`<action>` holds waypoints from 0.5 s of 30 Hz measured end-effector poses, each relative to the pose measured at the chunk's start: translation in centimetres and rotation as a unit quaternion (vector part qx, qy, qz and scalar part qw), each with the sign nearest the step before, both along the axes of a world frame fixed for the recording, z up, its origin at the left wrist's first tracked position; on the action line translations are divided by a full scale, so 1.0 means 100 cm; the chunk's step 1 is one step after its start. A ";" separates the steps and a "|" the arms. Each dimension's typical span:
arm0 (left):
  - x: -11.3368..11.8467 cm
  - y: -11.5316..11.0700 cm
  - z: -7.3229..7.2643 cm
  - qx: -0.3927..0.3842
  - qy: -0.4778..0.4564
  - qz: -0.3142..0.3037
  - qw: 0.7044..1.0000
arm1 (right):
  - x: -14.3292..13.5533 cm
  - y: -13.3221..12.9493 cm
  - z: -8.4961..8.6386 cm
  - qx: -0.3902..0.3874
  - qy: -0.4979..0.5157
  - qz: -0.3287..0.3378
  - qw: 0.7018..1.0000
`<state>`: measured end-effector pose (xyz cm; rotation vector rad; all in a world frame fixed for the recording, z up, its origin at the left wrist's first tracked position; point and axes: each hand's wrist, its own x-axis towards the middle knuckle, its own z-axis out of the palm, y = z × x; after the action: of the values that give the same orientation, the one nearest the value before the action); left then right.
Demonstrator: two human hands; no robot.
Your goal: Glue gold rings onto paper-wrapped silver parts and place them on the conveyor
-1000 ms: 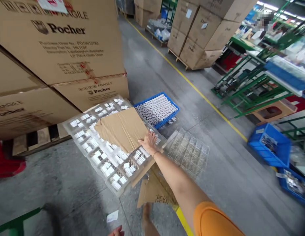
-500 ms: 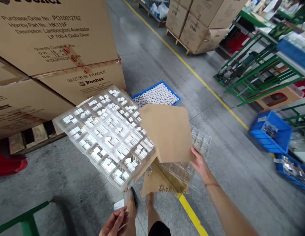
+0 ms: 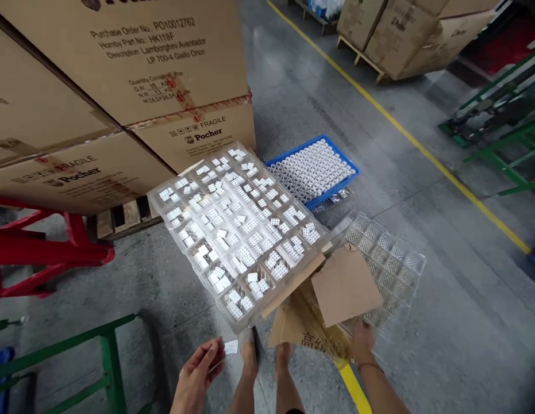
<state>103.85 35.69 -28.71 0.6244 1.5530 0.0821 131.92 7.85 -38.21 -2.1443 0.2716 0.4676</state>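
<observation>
My left hand [image 3: 203, 365] pinches a small white label [image 3: 231, 347] near the bottom centre. Just beyond it lies a clear compartment tray [image 3: 261, 275] of small white pieces, resting on cardboard. My right hand [image 3: 362, 340] is at the lower edge of a brown cardboard sheet [image 3: 347, 284]; its fingers are blurred and partly hidden, so its grip cannot be made out. Under the sheet are a clear tray [image 3: 396, 259] with many cells and an opened carton flap [image 3: 308, 339] with brown tape.
A blue crate [image 3: 312, 201] of white rings sits beyond the trays. Large cartons [image 3: 164, 69] stand on a pallet at the left. A red frame [image 3: 38, 247] and a green frame [image 3: 110, 356] are at the lower left. More cartons [image 3: 396, 40] stand at the far right.
The cardboard sheet has moved off the filled tray's edge, down onto the clear tray, with my right hand lowered beside it. The view has shifted left. My left hand still holds the label.
</observation>
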 end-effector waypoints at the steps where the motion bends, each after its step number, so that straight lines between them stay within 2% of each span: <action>1: 0.001 -0.001 0.001 0.001 -0.001 0.008 1.000 | 0.007 0.016 0.008 -0.008 -0.023 0.028 0.999; 4: 0.009 0.000 0.004 0.014 -0.006 0.035 0.999 | 0.032 0.088 0.033 -0.009 -0.089 0.148 0.985; 7: 0.026 0.014 -0.003 0.050 -0.016 0.067 0.996 | 0.049 0.187 0.047 -0.004 -0.141 0.315 0.939; 9: 0.042 0.032 -0.011 0.079 -0.026 0.083 0.993 | 0.054 0.252 0.048 -0.023 -0.172 0.398 0.901; 11: 0.056 0.055 -0.022 0.105 -0.037 0.092 0.990 | 0.054 0.305 0.044 -0.058 -0.196 0.453 0.868; 13: 0.067 0.079 -0.032 0.116 -0.048 0.094 0.988 | 0.052 0.342 0.037 -0.101 -0.213 0.486 0.842; 15: 0.071 0.098 -0.040 0.114 -0.049 0.097 0.987 | 0.052 0.365 0.030 -0.145 -0.224 0.504 0.822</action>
<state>110.97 45.44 -32.67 0.6363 1.5164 0.4371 137.07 44.32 -35.18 -2.4820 -1.1902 0.4865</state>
